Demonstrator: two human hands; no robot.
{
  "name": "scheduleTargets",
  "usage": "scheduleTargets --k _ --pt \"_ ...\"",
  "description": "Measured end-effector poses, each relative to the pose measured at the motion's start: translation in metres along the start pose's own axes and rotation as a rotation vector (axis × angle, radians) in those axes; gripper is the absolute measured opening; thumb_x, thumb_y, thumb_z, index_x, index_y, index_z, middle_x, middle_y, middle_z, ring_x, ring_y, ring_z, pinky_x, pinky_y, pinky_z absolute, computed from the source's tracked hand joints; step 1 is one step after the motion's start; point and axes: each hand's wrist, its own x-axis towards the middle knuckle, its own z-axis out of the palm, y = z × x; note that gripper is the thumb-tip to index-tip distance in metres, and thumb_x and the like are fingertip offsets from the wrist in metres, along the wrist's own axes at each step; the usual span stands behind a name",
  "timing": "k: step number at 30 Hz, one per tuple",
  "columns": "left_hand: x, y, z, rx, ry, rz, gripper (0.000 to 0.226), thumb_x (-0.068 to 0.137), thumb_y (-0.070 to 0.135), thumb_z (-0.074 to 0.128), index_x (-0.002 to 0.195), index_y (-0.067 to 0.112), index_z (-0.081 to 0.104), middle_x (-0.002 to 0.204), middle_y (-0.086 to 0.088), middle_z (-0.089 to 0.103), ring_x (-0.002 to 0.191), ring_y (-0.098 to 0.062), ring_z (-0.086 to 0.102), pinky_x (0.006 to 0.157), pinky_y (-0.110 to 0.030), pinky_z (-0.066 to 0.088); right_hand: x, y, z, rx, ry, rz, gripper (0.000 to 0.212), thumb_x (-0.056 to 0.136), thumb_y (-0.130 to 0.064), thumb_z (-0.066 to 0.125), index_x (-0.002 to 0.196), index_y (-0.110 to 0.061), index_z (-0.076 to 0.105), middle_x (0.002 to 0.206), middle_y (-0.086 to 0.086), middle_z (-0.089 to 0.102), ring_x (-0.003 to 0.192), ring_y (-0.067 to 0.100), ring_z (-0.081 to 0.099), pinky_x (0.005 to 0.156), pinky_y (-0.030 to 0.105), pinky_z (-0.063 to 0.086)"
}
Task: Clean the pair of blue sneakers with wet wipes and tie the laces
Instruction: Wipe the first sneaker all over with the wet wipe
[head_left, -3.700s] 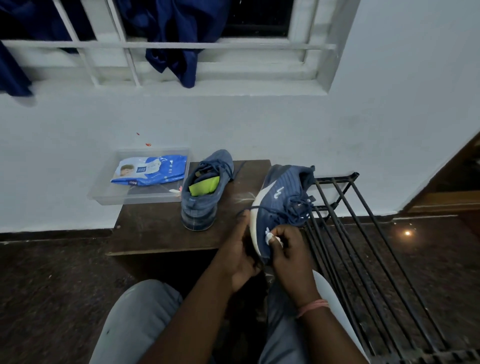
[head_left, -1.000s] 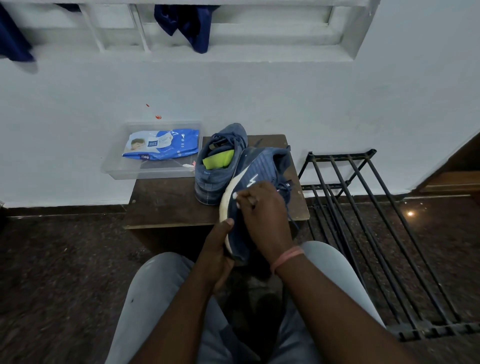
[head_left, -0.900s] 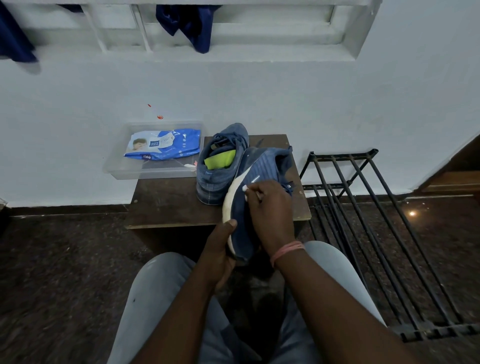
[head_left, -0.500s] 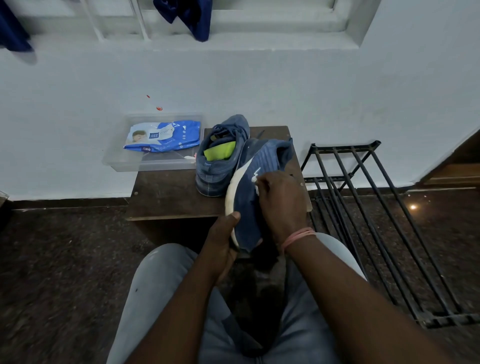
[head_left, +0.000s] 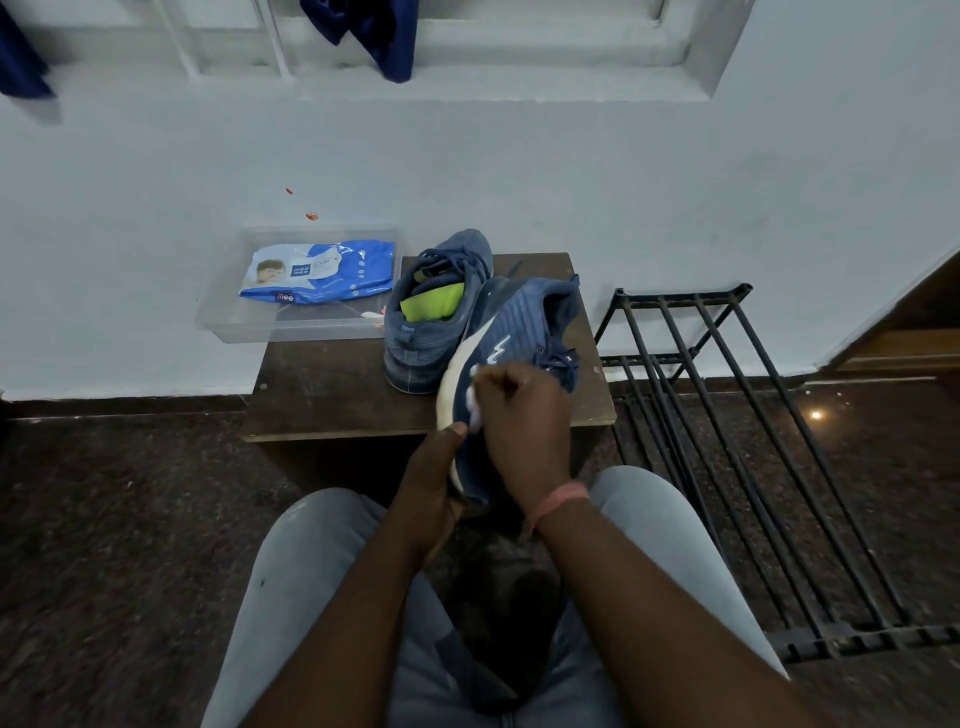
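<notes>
Left hand (head_left: 434, 491) grips the toe end of one blue sneaker (head_left: 511, 353), held on its side over the front edge of the small table (head_left: 332, 395). Right hand (head_left: 524, 421) curled around a white wet wipe (head_left: 474, 402), pressing it to the sneaker's side by the white sole; wipe mostly hidden, probably bunched. Second sneaker (head_left: 436, 322) stands on the table just behind. Wipes pack (head_left: 319, 273) lies in the clear tray (head_left: 223, 325). The shoe is probably light with a soft knit upper and stiffer sole, so best held by the sole or toe.
</notes>
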Motion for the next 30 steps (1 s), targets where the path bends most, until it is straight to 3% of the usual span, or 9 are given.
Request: scheduleTargets --k 3,7,9,14,17,20,23,26,30 --pt "0.001 0.0 -0.003 -0.024 -0.021 -0.002 0.038 0.099 0.028 0.046 0.121 0.004 0.065 0.104 -0.016 0.075 0.089 -0.021 0.075 0.07 -0.031 0.062 -0.021 -0.008 -0.002 0.052 -0.138 -0.024 0.008 0.09 -0.012 0.071 0.085 -0.016 0.077 0.079 -0.013 0.071 0.077 -0.003 0.065 0.07 0.007 0.047" --pt "-0.002 -0.001 0.008 -0.022 -0.017 0.005 0.038 0.103 0.027 0.043 0.127 0.005 0.064 0.113 -0.016 0.075 0.091 -0.022 0.075 0.073 -0.031 0.063 0.011 0.003 -0.001 -0.109 0.069 -0.11 0.014 0.093 -0.009 0.066 0.08 -0.009 0.07 0.082 0.001 0.068 0.077 0.009 0.06 0.074 0.027 0.05" --pt "-0.004 0.001 0.011 0.004 -0.005 0.014 0.043 0.098 0.027 0.053 0.132 0.002 0.06 0.116 -0.016 0.074 0.093 -0.023 0.075 0.074 -0.032 0.063 0.016 0.005 0.003 -0.129 0.138 -0.081 0.016 0.094 -0.011 0.064 0.079 -0.01 0.067 0.081 0.003 0.065 0.077 0.012 0.058 0.073 0.033 0.05" --pt "-0.009 0.003 0.004 -0.031 -0.039 0.015 0.043 0.095 0.032 0.051 0.122 0.003 0.067 0.113 -0.021 0.071 0.097 -0.026 0.073 0.079 -0.035 0.062 -0.022 0.002 -0.001 0.022 -0.166 -0.05 0.013 0.093 -0.016 0.069 0.082 -0.013 0.075 0.079 -0.005 0.072 0.076 0.003 0.066 0.074 0.019 0.053" --pt "-0.016 -0.001 0.007 -0.063 -0.098 -0.031 0.042 0.101 0.026 0.044 0.122 0.002 0.071 0.119 -0.024 0.07 0.1 -0.03 0.073 0.084 -0.04 0.062 -0.019 0.01 -0.013 -0.096 -0.102 -0.109 0.017 0.095 -0.023 0.069 0.081 -0.014 0.073 0.079 -0.006 0.07 0.074 0.002 0.063 0.071 0.016 0.049" --pt "-0.022 -0.004 0.008 -0.037 -0.14 -0.099 0.043 0.096 0.025 0.048 0.116 -0.004 0.073 0.109 -0.027 0.072 0.088 -0.035 0.074 0.072 -0.042 0.062 -0.017 0.014 -0.031 -0.034 0.032 -0.094 0.008 0.095 -0.019 0.067 0.097 -0.017 0.074 0.093 -0.007 0.072 0.088 0.003 0.065 0.081 0.02 0.051" --pt "-0.025 -0.003 0.002 0.042 -0.172 -0.059 0.062 0.081 0.027 0.068 0.133 -0.006 0.061 0.126 -0.03 0.065 0.101 -0.04 0.068 0.088 -0.049 0.054 -0.017 0.018 -0.052 0.095 0.018 -0.022 0.019 0.094 -0.009 0.064 0.104 -0.021 0.076 0.103 -0.009 0.073 0.098 0.003 0.067 0.091 0.028 0.054" --pt "-0.023 0.0 0.002 0.019 -0.126 -0.088 0.052 0.092 0.041 0.065 0.132 0.007 0.067 0.132 -0.023 0.065 0.11 -0.034 0.068 0.097 -0.047 0.052 -0.014 0.02 -0.067 0.204 -0.076 0.076 0.025 0.09 -0.002 0.064 0.1 -0.023 0.074 0.097 -0.002 0.074 0.088 0.012 0.071 0.084 0.041 0.059" --pt "-0.019 0.0 0.006 0.103 -0.072 -0.117 0.052 0.095 0.044 0.054 0.133 0.011 0.067 0.131 -0.02 0.067 0.113 -0.031 0.068 0.097 -0.042 0.055 -0.011 0.026 -0.065 -0.132 -0.116 -0.104 0.027 0.088 -0.009 0.068 0.109 -0.026 0.069 0.11 -0.004 0.061 0.097 0.008 0.062 0.089 0.032 0.056"
